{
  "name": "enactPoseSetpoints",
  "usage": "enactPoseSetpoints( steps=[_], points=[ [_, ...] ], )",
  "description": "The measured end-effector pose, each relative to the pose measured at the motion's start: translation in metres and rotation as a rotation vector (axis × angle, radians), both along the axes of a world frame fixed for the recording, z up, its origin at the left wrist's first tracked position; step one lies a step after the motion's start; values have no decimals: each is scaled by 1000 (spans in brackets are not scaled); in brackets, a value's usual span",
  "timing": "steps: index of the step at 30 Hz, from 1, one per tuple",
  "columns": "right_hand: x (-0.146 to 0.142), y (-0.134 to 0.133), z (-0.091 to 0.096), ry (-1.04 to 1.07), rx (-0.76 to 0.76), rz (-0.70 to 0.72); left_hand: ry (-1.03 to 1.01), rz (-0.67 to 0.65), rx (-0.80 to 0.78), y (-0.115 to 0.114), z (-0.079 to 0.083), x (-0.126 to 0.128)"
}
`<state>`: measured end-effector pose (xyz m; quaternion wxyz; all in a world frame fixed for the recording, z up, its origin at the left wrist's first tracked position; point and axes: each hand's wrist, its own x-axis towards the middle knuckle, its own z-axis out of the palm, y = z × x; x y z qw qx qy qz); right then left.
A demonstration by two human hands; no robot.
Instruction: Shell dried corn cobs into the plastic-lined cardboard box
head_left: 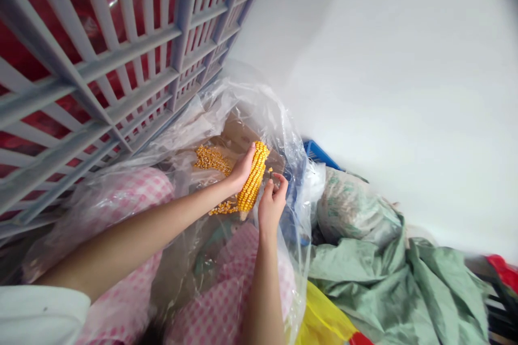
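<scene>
Your left hand (243, 170) wraps the upper end of the corn cob (253, 183), whose long axis slants from upper right to lower left inside the mouth of the clear plastic bag (259, 113). Your right hand (272, 205) sits just right of the cob, its fingertips (279, 179) pinched on what may be a kernel, though it's too small to be sure. Loose kernels (210, 159) lie beyond the left hand.

- Corn cob (254, 183): one side is hidden by the left hand (242, 168).
- Dark speck (270, 171) beside the right hand (272, 202): too small to be identified.
- Blue crate (319, 153): largely hidden by clear plastic sheeting (259, 110).
- Red item (504, 272): cut off by the right edge.
- White sleeve (36, 315): cut off by the lower-left corner.
</scene>
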<state>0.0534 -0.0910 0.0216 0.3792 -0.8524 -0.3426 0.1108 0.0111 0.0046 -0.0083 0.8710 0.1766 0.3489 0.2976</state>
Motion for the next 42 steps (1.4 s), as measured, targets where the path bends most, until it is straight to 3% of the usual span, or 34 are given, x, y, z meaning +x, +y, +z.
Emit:
enactPoseSetpoints(
  steps=[13,17,25,37,42],
  points=[
    [4,1,-4,18,69,28,7,35,8,1,3,-2],
    [5,-1,5,-2,87,-17,-57,-41,-26,3,12,-6],
    [17,-19,23,-35,-34,153,-80,-174,-38,9,16,-8],
    [22,-24,28,-76,-138,191,-26,-176,222,5,5,-4],
    [25,-27,27,-124,-188,227,105,-106,488,3,5,-6]
  ],
)
